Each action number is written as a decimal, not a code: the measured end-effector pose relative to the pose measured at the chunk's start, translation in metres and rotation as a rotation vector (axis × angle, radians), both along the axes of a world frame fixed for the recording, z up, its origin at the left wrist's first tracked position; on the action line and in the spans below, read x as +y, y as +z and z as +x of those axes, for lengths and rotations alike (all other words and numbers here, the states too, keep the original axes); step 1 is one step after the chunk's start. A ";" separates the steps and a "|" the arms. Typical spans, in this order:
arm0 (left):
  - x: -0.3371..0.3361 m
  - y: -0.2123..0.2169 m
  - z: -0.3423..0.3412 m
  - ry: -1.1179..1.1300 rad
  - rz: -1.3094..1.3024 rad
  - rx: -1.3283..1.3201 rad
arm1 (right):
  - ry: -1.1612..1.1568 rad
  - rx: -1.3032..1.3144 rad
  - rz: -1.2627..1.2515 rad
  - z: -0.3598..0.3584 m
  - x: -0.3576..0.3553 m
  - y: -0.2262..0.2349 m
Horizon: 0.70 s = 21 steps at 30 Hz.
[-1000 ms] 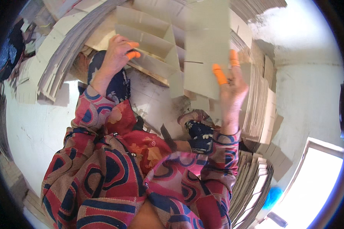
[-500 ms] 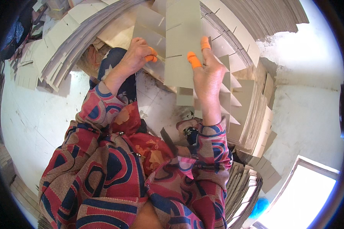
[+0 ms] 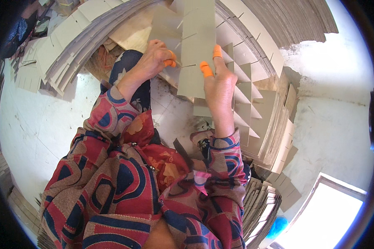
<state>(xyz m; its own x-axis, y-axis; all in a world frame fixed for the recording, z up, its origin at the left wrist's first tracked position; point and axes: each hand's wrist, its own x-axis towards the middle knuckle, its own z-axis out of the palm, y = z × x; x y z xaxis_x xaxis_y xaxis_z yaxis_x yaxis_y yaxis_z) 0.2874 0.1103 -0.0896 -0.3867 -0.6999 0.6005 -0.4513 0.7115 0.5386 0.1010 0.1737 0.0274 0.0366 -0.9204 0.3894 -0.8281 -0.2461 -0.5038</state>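
My right hand, with orange finger covers on thumb and forefinger, grips the edge of a long grey cardboard strip with slits cut into its left edge. My left hand, also with orange covers, is closed in a pinch beside that edge, close to the lowest slit. A second cardboard piece extends past its fingertips, and the pinched edge is mostly hidden. Right of and below the strip, crossed cardboard dividers form a grid of open cells, partly covered by my right hand.
Slotted cardboard sheets lie stacked at the far left, with more sheet stacks at the far right. Upright cardboard pieces stand by my right elbow, near a blue object. My knee is below my left hand.
My right hand and the strip have shifted slightly left. My left hand has moved a little right, so its fingertips are closer to the strip's slit.
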 end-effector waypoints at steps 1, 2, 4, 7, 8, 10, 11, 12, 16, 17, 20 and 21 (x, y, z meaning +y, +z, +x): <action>0.000 -0.001 0.000 -0.006 0.000 0.000 | -0.008 -0.017 -0.005 0.000 -0.001 -0.002; 0.000 -0.001 0.000 -0.008 0.006 0.000 | -0.016 -0.034 -0.010 -0.001 -0.001 -0.004; -0.001 -0.002 0.000 -0.010 0.017 0.000 | -0.019 -0.052 -0.024 -0.001 -0.002 -0.008; 0.001 -0.003 0.000 0.012 0.042 0.002 | 0.002 -0.044 -0.018 0.002 -0.001 -0.010; 0.001 -0.005 0.001 0.007 0.040 0.007 | 0.015 -0.036 0.007 0.004 -0.001 -0.006; -0.002 -0.004 0.001 -0.005 0.032 0.019 | 0.037 -0.027 0.023 0.004 -0.001 -0.002; -0.002 -0.003 0.001 -0.003 0.050 0.014 | 0.047 -0.026 0.014 0.003 -0.001 -0.001; 0.000 -0.003 -0.001 0.000 0.068 0.010 | 0.057 -0.025 0.005 0.002 -0.001 0.000; 0.002 -0.001 -0.001 -0.003 0.129 0.037 | 0.020 0.011 0.067 0.004 0.000 0.004; 0.001 -0.001 -0.001 -0.010 0.123 0.033 | 0.008 0.022 0.082 0.005 0.001 0.002; 0.001 0.000 -0.001 -0.020 0.113 0.028 | 0.028 -0.003 0.077 0.008 0.000 -0.001; 0.002 0.001 -0.001 -0.014 0.114 0.031 | 0.044 -0.021 0.068 0.009 -0.001 -0.002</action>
<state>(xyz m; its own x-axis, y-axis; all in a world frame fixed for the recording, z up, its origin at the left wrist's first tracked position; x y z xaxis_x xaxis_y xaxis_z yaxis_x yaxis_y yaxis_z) 0.2861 0.1120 -0.0891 -0.3795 -0.7588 0.5294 -0.4230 0.6512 0.6301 0.1097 0.1724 0.0250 0.0702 -0.9423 0.3272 -0.8065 -0.2467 -0.5374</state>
